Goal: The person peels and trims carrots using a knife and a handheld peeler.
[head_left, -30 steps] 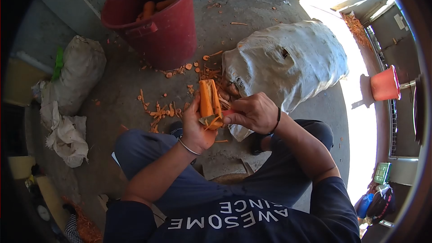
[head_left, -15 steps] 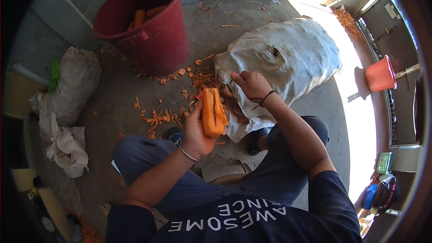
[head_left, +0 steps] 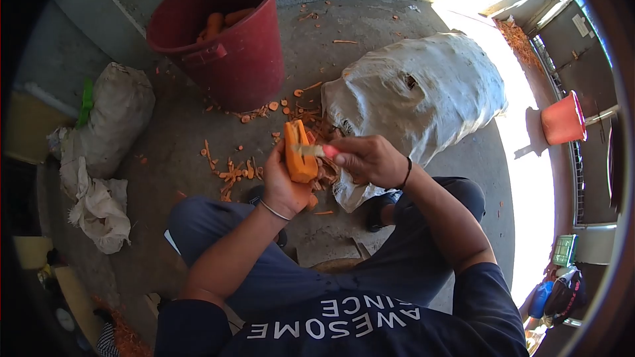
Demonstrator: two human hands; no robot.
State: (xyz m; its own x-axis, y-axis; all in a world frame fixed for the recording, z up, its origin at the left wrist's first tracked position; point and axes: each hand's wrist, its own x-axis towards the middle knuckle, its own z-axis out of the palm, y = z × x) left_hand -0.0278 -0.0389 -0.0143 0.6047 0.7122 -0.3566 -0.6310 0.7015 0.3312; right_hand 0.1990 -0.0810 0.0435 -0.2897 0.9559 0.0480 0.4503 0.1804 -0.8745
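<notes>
My left hand (head_left: 286, 182) is wrapped round a thick peeled carrot (head_left: 301, 166), held upright above the floor between my knees. A dark split runs along the carrot's side. My right hand (head_left: 374, 160) grips the red handle (head_left: 329, 151) of a short knife, whose pale, blurred blade (head_left: 307, 150) lies across the carrot at the split. Just beyond my hands is the open mouth of a large white woven sack (head_left: 423, 86). Carrot peelings and cut ends (head_left: 239, 173) litter the floor around it.
A tall dark-red bucket (head_left: 248, 73) with carrots (head_left: 215, 24) inside stands at the back left. Another sack (head_left: 119, 116) leans at the left beside a crumpled one (head_left: 102, 215). To the right, a smaller red bucket (head_left: 562, 121) sits by the sunlit strip.
My right hand has moved left and down from over the sack to the carrot, and the knife now shows against it. My left hand has shifted slightly left with the carrot.
</notes>
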